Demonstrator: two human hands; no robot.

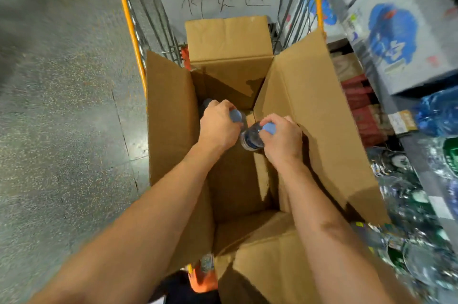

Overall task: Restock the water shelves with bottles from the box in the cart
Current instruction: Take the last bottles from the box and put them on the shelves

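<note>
Two water bottles are being gripped at once, deep in the open cardboard box [309, 110] that sits in the wire cart [138, 38]. The left hand [218, 125] is curled round the neck of the left bottle [235, 115], just below its blue cap; the bottle's body is mostly hidden under the hand. The right hand [282, 138] is wrapped round the top of the right bottle [251, 138], whose clear, dark-labelled body is tilted toward the left hand. The two bottles are seen nearly touching. A clash between them on the way up is the likely trouble. A neck-only hold may let a heavy bottle swing or slip. The tall right flap could be snagged by the right wrist. The water shelf [421, 179] waits close on the right, already crowded with shrink-wrapped bottles, so neighbours could be knocked over during placement.
</note>
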